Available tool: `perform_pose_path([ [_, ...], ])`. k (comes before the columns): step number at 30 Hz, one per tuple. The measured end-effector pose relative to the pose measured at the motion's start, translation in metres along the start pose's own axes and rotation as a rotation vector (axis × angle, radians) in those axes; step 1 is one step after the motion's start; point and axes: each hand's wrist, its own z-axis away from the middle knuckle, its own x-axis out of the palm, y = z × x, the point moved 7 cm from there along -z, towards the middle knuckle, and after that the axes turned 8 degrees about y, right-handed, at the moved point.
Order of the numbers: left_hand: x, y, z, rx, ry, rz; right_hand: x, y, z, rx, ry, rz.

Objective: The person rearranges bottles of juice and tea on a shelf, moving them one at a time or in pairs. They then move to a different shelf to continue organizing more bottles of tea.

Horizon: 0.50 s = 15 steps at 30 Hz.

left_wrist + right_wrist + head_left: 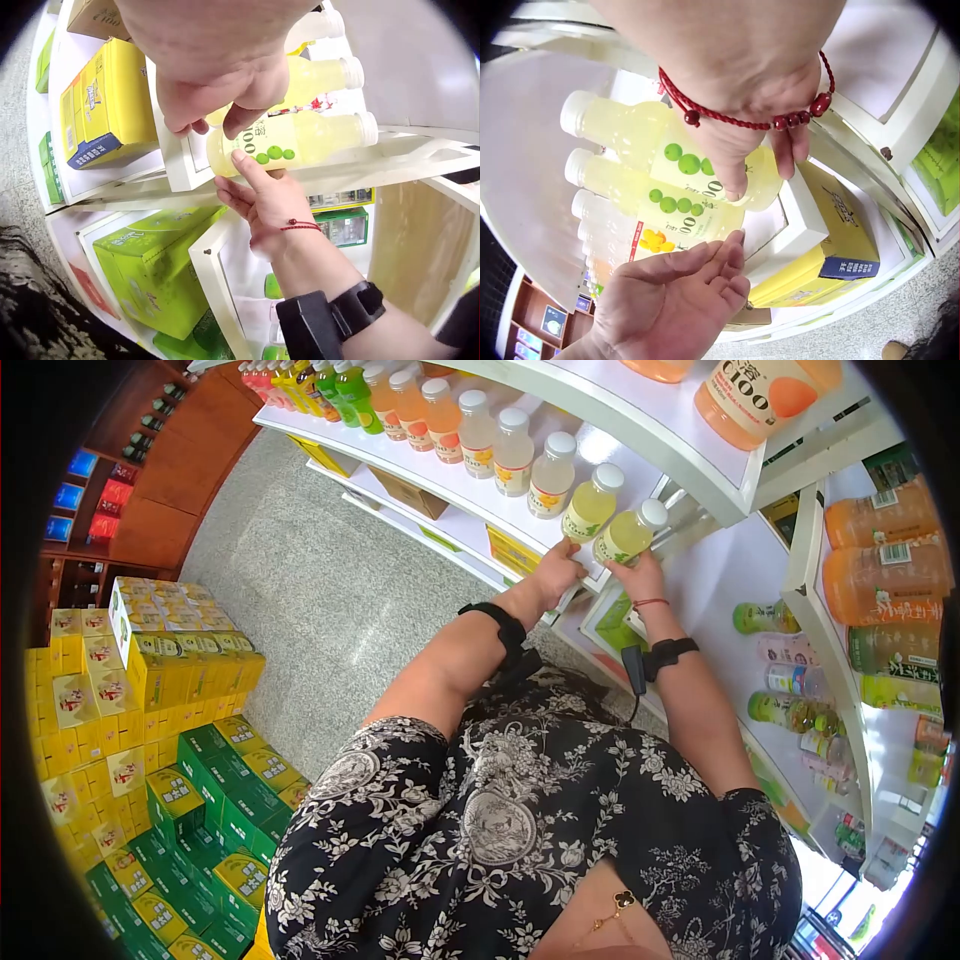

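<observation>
Right hand (277, 206) holding a pale yellow bottle (304, 141) at mid-frame.
Its thumb presses the label with green fruit, near the bottle's base; a red bracelet (301, 224) circles the wrist. The left hand (225, 64) reaches down from the top. A yellow box (112, 101) lies upper left, a green box (154, 266) lower left.

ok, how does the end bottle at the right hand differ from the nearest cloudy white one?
End bottle: yellow-green drink; cloudy bottle: whitish.
End bottle's label shows green fruit; cloudy bottle's, yellow-orange fruit.
End bottle is gripped by the right hand; cloudy bottle is untouched.
Shared: white cap, similar shape.
</observation>
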Motion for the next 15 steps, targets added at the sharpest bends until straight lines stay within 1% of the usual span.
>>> perform_pose_path([
  [7,-0.0006,-0.0003,0.0000,-0.002,0.024,0.055,-0.0010,-0.0047,-0.0004,-0.036,-0.009,-0.055],
  [15,-0.0021,0.0056,0.0042,0.000,0.020,0.034,0.0004,-0.0004,-0.0019,-0.042,0.015,-0.081],
])
